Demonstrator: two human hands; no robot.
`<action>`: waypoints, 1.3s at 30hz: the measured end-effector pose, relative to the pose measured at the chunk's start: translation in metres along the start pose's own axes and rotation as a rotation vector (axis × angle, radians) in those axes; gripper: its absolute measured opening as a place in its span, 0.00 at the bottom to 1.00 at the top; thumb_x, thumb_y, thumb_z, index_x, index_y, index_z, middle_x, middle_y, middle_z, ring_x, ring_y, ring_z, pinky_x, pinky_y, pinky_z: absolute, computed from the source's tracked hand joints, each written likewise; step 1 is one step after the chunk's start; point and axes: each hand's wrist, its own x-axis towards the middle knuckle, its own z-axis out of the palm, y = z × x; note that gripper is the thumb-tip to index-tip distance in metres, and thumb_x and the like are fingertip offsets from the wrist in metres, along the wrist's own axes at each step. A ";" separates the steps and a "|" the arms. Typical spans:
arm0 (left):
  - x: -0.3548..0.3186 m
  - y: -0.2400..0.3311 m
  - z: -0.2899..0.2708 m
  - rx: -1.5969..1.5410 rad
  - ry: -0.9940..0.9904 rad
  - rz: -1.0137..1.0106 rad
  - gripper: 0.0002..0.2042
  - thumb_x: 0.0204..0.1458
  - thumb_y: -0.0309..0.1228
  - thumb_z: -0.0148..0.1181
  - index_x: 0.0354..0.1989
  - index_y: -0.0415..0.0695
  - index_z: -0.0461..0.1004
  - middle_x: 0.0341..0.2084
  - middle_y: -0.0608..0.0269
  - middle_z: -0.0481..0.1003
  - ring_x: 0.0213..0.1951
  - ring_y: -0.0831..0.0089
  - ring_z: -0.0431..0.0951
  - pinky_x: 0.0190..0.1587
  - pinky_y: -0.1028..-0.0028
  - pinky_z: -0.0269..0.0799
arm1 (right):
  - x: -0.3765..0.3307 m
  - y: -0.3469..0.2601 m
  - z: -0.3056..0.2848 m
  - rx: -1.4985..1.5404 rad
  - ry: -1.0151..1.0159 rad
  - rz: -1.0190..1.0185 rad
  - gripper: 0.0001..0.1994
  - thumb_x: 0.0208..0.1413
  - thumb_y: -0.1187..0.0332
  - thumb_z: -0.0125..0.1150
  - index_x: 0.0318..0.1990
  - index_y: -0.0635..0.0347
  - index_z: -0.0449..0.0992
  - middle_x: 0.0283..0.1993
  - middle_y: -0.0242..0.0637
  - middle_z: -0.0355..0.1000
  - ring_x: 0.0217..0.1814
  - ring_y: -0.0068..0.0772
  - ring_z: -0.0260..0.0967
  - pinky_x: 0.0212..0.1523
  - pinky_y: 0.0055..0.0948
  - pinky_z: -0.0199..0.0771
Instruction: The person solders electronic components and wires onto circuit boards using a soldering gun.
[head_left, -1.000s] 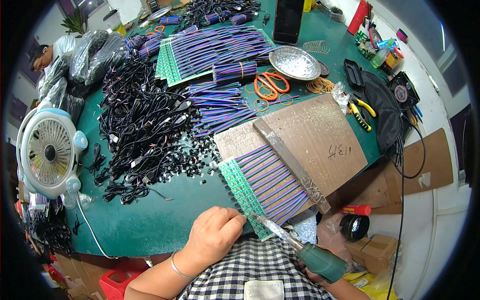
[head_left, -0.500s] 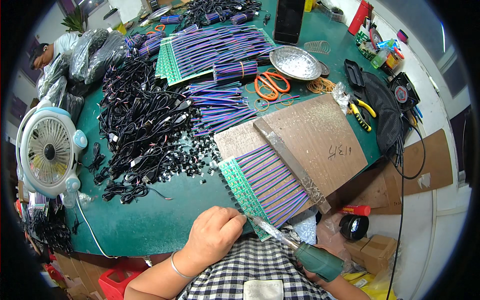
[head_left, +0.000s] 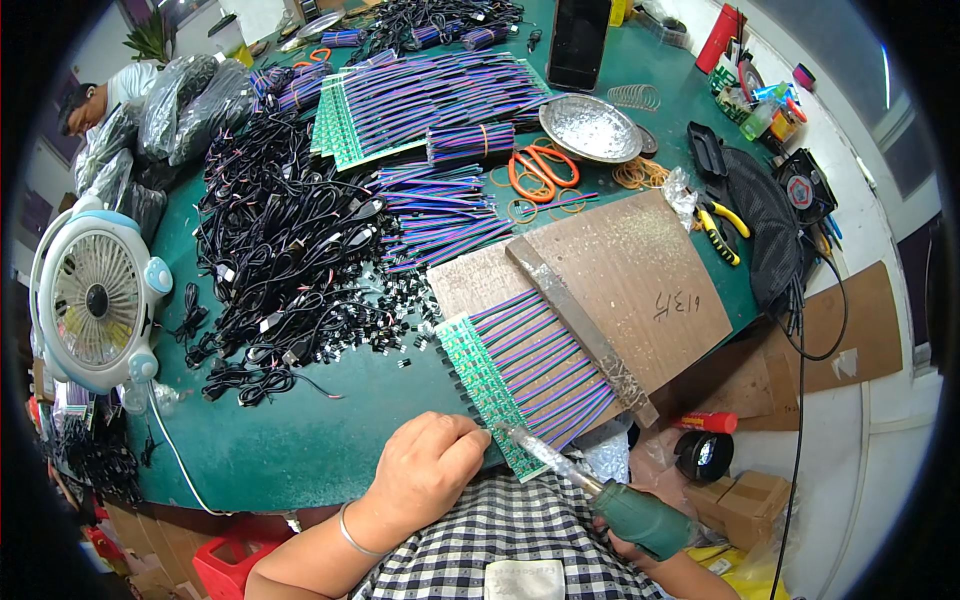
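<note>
Black-and-white checked garment, bare forearms, apparently 1 thin silver bracelet (head_left: 352, 535) on the left wrist.

The green table (head_left: 300, 450) carries black cables (head_left: 270, 260), a brown board (head_left: 640, 270), orange scissors (head_left: 540, 168) and a metal dish (head_left: 590, 128).

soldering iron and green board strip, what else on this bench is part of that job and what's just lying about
In use:
left hand
right hand
soldering iron
green board strip
purple wires
metal bar across the wires
brown board

Lying about:
orange scissors
metal dish
white fan
black cables
yellow-handled pliers
</note>
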 end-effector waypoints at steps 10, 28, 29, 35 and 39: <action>0.000 0.000 0.000 -0.001 -0.004 -0.005 0.15 0.30 0.19 0.65 0.31 0.43 0.75 0.28 0.65 0.74 0.28 0.67 0.74 0.30 0.71 0.71 | 0.002 -0.003 -0.010 -0.054 -0.106 -0.115 0.24 0.46 0.48 0.67 0.39 0.62 0.78 0.39 0.41 0.76 0.41 0.41 0.76 0.44 0.34 0.76; 0.001 0.002 -0.001 0.023 0.004 -0.005 0.13 0.32 0.19 0.64 0.30 0.45 0.74 0.27 0.65 0.74 0.27 0.65 0.73 0.30 0.69 0.70 | 0.115 -0.086 -0.081 -0.067 0.429 -0.544 0.17 0.56 0.71 0.48 0.52 0.65 0.70 0.41 0.39 0.74 0.29 0.24 0.69 0.28 0.23 0.68; 0.001 0.003 -0.001 0.024 0.002 -0.005 0.13 0.32 0.19 0.64 0.30 0.45 0.73 0.27 0.65 0.74 0.27 0.65 0.73 0.30 0.68 0.69 | 0.128 -0.097 -0.083 0.037 0.477 -0.603 0.18 0.57 0.71 0.47 0.55 0.66 0.68 0.45 0.42 0.73 0.30 0.24 0.69 0.28 0.23 0.69; 0.002 0.006 0.000 0.018 0.003 -0.006 0.13 0.32 0.19 0.64 0.30 0.44 0.73 0.27 0.65 0.74 0.27 0.65 0.73 0.30 0.68 0.70 | 0.224 -0.102 -0.095 0.092 0.555 -0.533 0.15 0.55 0.71 0.57 0.50 0.67 0.70 0.45 0.40 0.74 0.29 0.21 0.70 0.31 0.24 0.72; 0.006 0.002 0.000 0.003 0.002 -0.011 0.13 0.33 0.19 0.64 0.30 0.44 0.73 0.27 0.64 0.74 0.27 0.65 0.73 0.30 0.68 0.70 | 0.248 -0.087 -0.101 0.066 0.548 -0.538 0.13 0.56 0.72 0.59 0.47 0.66 0.71 0.41 0.33 0.74 0.27 0.20 0.69 0.27 0.20 0.69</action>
